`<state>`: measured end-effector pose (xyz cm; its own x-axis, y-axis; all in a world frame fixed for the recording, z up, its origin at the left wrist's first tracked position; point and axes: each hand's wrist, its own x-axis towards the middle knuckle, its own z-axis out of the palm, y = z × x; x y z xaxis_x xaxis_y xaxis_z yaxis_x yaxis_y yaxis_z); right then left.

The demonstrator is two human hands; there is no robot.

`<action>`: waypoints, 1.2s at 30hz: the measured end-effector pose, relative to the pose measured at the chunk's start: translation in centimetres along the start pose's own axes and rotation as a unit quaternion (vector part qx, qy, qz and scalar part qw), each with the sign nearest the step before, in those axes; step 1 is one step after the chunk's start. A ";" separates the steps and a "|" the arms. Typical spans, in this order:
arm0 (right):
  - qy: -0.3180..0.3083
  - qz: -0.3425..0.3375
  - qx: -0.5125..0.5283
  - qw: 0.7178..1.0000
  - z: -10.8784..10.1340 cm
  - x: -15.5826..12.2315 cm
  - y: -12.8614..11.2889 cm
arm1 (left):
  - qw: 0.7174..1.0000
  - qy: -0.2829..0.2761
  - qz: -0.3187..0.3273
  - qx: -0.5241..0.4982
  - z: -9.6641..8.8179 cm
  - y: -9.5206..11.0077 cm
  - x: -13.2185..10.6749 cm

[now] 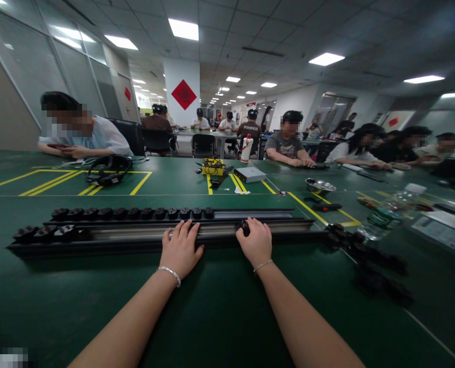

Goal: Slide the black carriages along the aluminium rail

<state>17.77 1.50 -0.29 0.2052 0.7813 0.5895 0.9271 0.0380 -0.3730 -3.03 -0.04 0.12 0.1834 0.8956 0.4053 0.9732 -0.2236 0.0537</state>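
Two long black rails lie side by side across the green table. On the near rail [127, 234], a few black round-faced modules [45, 232] sit at the left end. A row of several similar modules [133, 213] fills the left part of the far rail [254, 213]. My left hand [181, 248] rests on the near rail with its fingers spread, holding nothing. Farther right, my right hand [256, 239] has its fingers closed on a black module [244, 228] at the near rail's channel. The module is partly hidden by the fingers.
Loose black modules [378, 260] lie to the right, near a water bottle [384, 214]. Behind the rails are a metal bowl [320, 185], a white box [249, 174], a yellow item with black cable [213, 166] and a black headset [108, 170]. Other people sit around the table.
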 end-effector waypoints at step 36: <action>0.007 0.003 -0.005 1.000 0.0 0.0 0.0 | 1.000 0.011 0.008 -0.006 0.0 0.1 0.0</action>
<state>17.76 1.52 -0.27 0.2143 0.7727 0.5975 0.9291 0.0275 -0.3687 -2.98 -0.08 0.12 0.1956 0.8832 0.4263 0.9686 -0.2420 0.0571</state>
